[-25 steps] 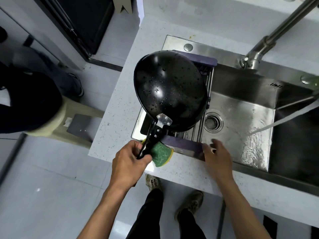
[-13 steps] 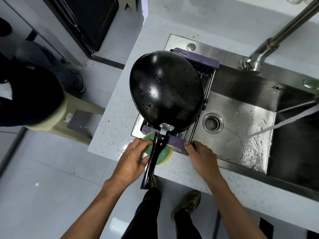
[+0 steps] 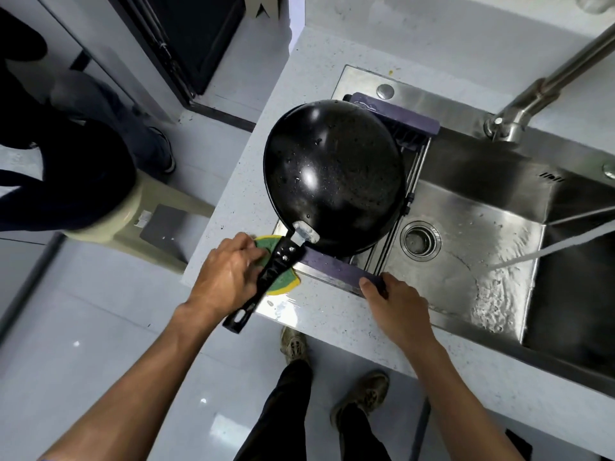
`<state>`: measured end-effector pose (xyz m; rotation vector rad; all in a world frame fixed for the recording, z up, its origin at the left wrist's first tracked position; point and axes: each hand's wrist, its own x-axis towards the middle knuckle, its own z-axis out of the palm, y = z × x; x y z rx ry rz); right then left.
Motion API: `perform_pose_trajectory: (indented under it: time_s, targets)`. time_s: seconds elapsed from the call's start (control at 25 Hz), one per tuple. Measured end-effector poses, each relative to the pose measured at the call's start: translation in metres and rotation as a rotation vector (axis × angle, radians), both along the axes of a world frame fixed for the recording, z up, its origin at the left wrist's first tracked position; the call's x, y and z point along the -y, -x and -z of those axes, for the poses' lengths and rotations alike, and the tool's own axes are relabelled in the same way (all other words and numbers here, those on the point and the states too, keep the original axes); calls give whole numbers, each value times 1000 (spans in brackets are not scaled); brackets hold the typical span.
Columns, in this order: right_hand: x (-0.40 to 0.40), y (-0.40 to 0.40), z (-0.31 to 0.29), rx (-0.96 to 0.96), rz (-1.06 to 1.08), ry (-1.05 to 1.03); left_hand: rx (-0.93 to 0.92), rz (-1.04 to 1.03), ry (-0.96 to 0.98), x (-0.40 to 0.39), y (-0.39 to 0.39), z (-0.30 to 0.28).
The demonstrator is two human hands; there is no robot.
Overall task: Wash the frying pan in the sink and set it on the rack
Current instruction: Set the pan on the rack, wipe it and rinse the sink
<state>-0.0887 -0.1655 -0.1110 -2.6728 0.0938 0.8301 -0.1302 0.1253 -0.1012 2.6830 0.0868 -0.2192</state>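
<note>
Left hand [image 3: 229, 277] lies on green sponge [image 3: 278, 277], fingers fairly flat, beside pan handle [image 3: 266, 277]. Right hand [image 3: 397, 309] grips rack's [image 3: 336, 269] near bar. Frying pan [image 3: 334, 178] sits wet on rack over sink [image 3: 466, 234]. Tip imo: steady rack with both hands, check pan doesn't rock before letting go. Tap water [image 3: 545, 249] running, shut it off.

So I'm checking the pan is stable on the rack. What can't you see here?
All in the head view:
- Rack bars under the pan: hidden by the pan.
- Left hand's fingertips on the sponge: hidden behind the handle.
- Right hand's fingertips at the rack end: curled out of sight.
- Tap spout: cut off by the top edge.
</note>
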Motion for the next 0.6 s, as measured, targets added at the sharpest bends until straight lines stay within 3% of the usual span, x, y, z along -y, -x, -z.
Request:
perform_pose_trajectory:
  time_s: [0.08,0.16,0.28,0.36,0.48,0.56,0.6]
  targets:
    - [-9,3,-6,151,-38,80,-96,-82,19,0,4,1]
    - [-27,8,-8,289,15,2,-174,-147,-20,-4,8,3]
    - [-32,7,-5,207,104,-79,-201,-168,-244,27,5,4]
    - [-26,7,-3,148,164,-128,-144,-229,-257,46,4,5]
    - [-20,8,-2,113,116,-151,-60,-309,-190,13,10,2]
    - [-18,11,-9,141,103,-144,29,-218,-223,-6,31,5]
    - [-20,14,-16,254,78,-170,52,-127,-226,-7,42,6]
